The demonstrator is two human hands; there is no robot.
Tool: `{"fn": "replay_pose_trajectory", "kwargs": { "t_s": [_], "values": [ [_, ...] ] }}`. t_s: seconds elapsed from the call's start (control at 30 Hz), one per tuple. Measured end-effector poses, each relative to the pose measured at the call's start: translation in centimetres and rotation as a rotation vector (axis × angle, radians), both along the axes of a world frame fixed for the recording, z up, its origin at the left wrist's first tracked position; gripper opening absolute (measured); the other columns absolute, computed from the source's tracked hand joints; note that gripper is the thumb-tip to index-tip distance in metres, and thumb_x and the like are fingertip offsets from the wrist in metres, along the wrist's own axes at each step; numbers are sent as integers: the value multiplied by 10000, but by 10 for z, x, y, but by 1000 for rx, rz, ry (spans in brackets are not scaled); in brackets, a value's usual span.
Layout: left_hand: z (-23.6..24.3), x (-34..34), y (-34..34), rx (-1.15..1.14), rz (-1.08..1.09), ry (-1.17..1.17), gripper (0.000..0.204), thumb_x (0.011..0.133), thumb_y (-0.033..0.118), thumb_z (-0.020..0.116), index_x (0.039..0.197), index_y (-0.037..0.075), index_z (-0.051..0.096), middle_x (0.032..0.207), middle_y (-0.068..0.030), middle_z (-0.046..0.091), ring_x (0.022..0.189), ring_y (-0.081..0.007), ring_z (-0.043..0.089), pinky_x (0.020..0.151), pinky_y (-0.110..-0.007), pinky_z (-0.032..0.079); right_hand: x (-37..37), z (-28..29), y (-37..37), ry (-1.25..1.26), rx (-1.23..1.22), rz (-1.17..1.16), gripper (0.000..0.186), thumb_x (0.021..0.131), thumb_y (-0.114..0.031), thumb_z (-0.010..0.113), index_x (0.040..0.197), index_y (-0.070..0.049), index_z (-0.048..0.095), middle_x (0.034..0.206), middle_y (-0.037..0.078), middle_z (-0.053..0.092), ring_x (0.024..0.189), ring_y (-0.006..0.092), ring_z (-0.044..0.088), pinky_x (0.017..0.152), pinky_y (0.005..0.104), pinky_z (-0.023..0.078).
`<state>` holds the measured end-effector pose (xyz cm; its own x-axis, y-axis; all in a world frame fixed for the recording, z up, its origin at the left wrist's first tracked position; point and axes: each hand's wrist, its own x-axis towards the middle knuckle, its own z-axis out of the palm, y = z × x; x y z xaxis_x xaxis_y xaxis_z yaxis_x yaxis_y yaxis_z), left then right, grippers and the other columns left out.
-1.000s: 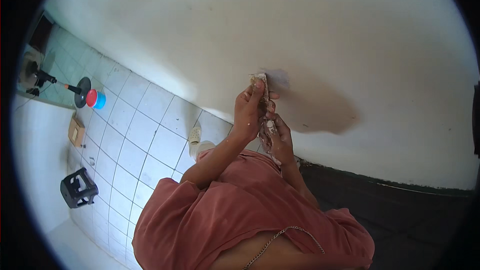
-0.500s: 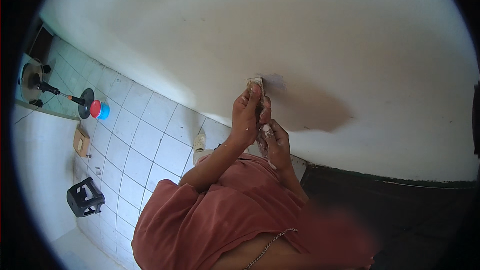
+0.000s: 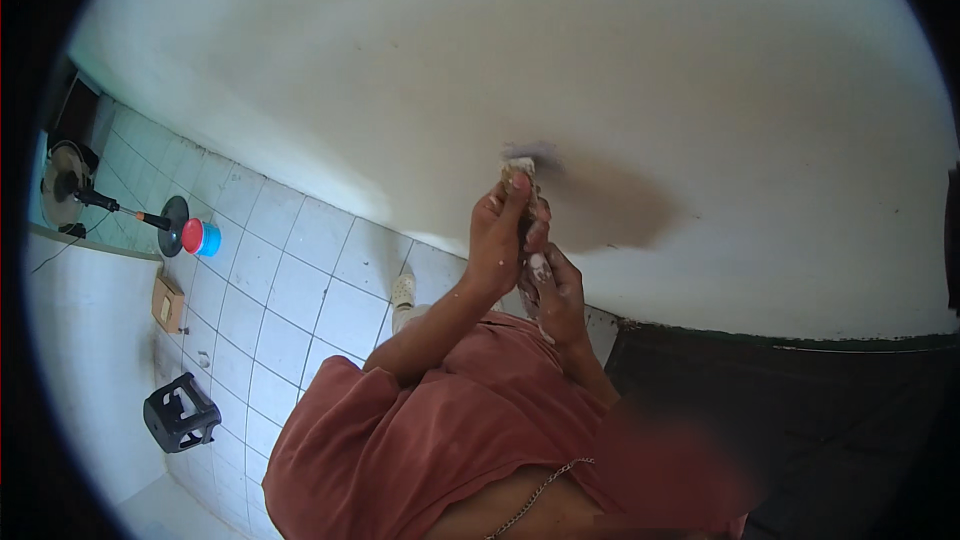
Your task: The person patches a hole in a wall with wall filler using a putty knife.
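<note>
In my left hand (image 3: 498, 240) is a small putty knife (image 3: 521, 164), its blade smeared with whitish filler. The thumb presses along it, and the blade's end is at a pale grey-lilac patch (image 3: 543, 152) on the off-white wall (image 3: 420, 110). My right hand (image 3: 556, 292) is closed just below and to the right, close against the left. White filler coats its fingers and thumb. Whatever lies within its grasp is mostly hidden.
White floor tiles (image 3: 285, 335) spread to the left. On them are a standing fan (image 3: 120, 208), a blue-and-red tub (image 3: 202, 237), a cardboard box (image 3: 168, 304) and a black stool (image 3: 182, 412). A dark surface (image 3: 850, 420) lies at the lower right.
The putty knife and both hands have shifted slightly right along the wall, bringing the blade from the grey patch's left side to its lower edge. The view has turned a little.
</note>
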<state>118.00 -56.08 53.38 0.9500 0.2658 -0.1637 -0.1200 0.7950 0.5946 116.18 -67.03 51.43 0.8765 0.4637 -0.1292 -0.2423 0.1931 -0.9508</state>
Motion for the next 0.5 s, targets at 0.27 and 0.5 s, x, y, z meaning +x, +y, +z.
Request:
{"fn": "replay_pose_trajectory", "kwargs": {
  "t_s": [0.27, 0.5],
  "values": [
    [-1, 8, 0, 46, -13, -55, 313, 919, 379, 536, 856, 78, 478, 633, -40, 534, 457, -81, 452, 419, -209, 345, 7, 5, -1, -88, 23, 24, 212, 937, -145, 457, 1109, -34, 512, 659, -48, 429, 526, 15, 369, 432, 187, 282],
    [9, 1, 0, 74, 17, 2, 313, 933, 391, 504, 856, 91, 458, 609, -11, 478, 446, -71, 399, 408, -209, 317, -1, 8, 1, 12, 8, 23, 215, 953, -178, 454, 1095, -28, 513, 659, -54, 418, 525, 19, 351, 458, 181, 285]
  ]
}}
